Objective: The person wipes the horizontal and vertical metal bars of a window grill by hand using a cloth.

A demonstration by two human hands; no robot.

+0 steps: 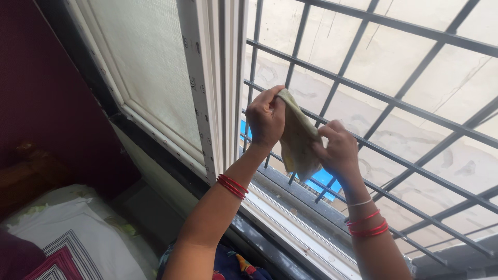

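A pale yellow-green cloth (298, 137) hangs in front of the grey metal window grille (394, 103). My left hand (265, 118) pinches the cloth's upper edge, with red bangles on that wrist. My right hand (338, 150) grips the cloth's right side close to a grille bar; it wears red bangles and a thin white band. Both hands are raised at the open part of the window, just right of the white sliding frame (215, 93).
A frosted glass pane (150, 67) fills the left half of the window. The white sill track (290, 228) runs below my arms. A bed with a white, striped cover (78, 243) lies lower left beside a dark red wall (41, 93).
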